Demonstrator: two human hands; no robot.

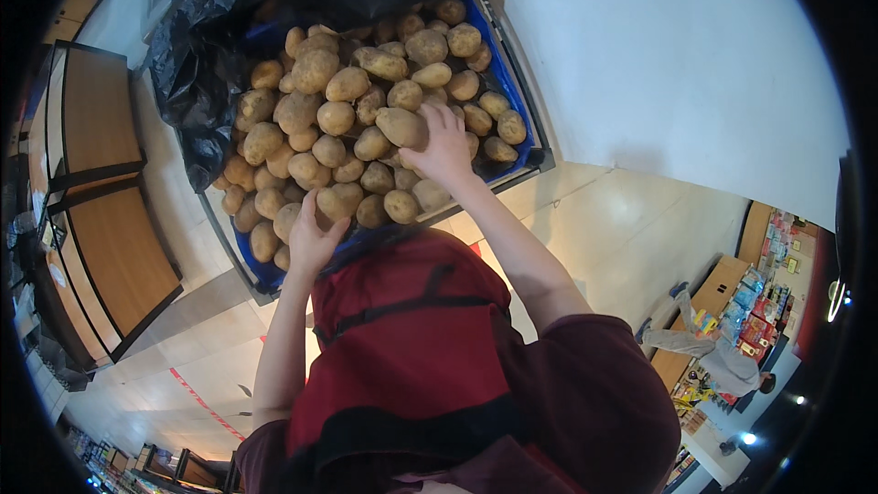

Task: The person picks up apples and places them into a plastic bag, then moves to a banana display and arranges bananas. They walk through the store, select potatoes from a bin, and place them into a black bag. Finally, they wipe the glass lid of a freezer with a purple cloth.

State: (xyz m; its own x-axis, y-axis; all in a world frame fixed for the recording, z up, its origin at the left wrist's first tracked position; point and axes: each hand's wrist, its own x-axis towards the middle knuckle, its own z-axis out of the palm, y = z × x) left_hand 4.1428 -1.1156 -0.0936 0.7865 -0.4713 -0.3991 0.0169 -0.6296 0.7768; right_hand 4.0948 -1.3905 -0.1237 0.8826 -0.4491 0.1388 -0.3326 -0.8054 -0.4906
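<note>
A large heap of potatoes [315,68] fills a dark-framed bin with a blue liner [525,144] in front of me. My right hand [442,147] grips an oblong potato [400,127] near the middle of the heap, thumb below it and fingers over its right end. Lower left, by the bin's near edge, my left hand [314,237] has its thumb and fingers around another potato [332,206]. That potato still lies among the others. The undersides of both potatoes are hidden.
Crumpled black plastic sheeting [199,75] drapes over the bin's far and left sides. A red bag [411,350] hangs against my front, close to the bin. Wooden display units [103,110] stand at left, a white wall [672,62] at right. A person [720,357] walks past stocked shelves.
</note>
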